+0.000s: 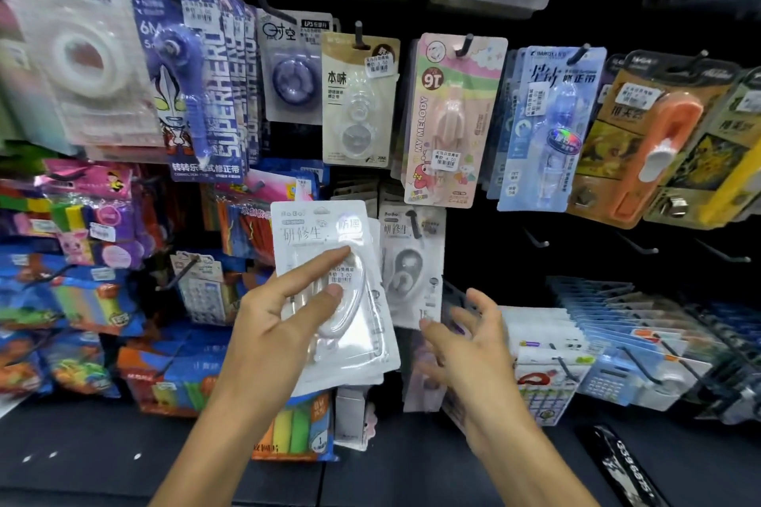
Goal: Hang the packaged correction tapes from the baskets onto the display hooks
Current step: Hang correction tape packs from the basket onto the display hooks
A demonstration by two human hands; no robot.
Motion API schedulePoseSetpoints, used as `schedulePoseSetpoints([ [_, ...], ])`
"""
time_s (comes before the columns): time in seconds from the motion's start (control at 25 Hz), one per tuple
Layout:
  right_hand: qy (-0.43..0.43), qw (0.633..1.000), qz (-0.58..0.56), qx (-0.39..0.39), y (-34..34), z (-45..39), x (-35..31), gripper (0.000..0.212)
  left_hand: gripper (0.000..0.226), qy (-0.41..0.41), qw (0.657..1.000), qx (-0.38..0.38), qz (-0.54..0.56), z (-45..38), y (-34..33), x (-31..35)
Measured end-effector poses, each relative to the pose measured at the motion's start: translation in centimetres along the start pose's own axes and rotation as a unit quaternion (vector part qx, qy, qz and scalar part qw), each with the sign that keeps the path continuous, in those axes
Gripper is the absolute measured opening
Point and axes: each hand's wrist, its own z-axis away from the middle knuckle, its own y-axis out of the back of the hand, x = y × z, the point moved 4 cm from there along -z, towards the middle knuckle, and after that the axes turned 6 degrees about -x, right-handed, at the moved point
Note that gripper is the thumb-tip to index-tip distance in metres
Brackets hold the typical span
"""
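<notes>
The left hand [284, 313], nearest the camera at lower centre, grips a small stack of white packaged correction tapes [333, 292], thumb and fingers pressed on the front blister, while the right hand [469, 338] hovers loosely spread and holding nothing just to the stack's right. The stack sits mid-frame, just left of a matching pack [412, 263] already on its hook [414, 224]. Judging from this, the several packs could fan apart or miss that hook, since their hang holes may not line up.

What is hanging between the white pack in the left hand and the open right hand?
In the head view, one matching white pack hangs on a hook between the held pack and the right hand.
</notes>
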Motion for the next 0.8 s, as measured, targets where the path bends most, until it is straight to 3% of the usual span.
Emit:
schedulePoseSetpoints([
  [0.08, 0.019, 0.997, -0.005, -0.068, -1.0, 1.2, 0.1, 0.048, 0.036, 0.004, 1.000, -0.027, -0.003, -0.1, -0.8, -0.3],
  [0.16, 0.042, 0.987, -0.029, -0.154, -2.3, 2.3, 0.3, 0.051, 0.047, 0.007, 0.998, -0.055, -0.024, 0.0, -1.8, -0.6],
  [0.2, 0.044, 0.986, -0.026, -0.161, -2.6, 2.5, 0.3, 0.051, 0.053, 0.008, 0.997, -0.066, -0.037, 0.0, -2.2, -0.7],
  [0.4, -0.002, 0.995, -0.092, -0.048, -0.9, 1.7, -0.2, 0.016, 0.083, 0.010, 0.994, -0.097, 0.045, 0.3, -2.7, -0.7],
  [0.48, 0.007, 0.995, -0.098, -0.007, 0.4, 1.7, 0.2, 0.009, 0.086, 0.010, 0.997, -0.058, 0.040, 0.4, -2.7, -0.8],
  [0.6, 0.016, 0.997, -0.067, 0.042, 2.2, 2.3, 1.2, 0.022, 0.079, 0.030, 0.998, 0.049, 0.013, 0.5, -1.6, -0.8],
  [0.8, -0.006, 1.000, -0.015, 0.022, 2.3, 3.0, 2.3, 0.039, 0.061, 0.021, 0.990, 0.142, -0.011, 0.4, 0.5, -0.5],
])
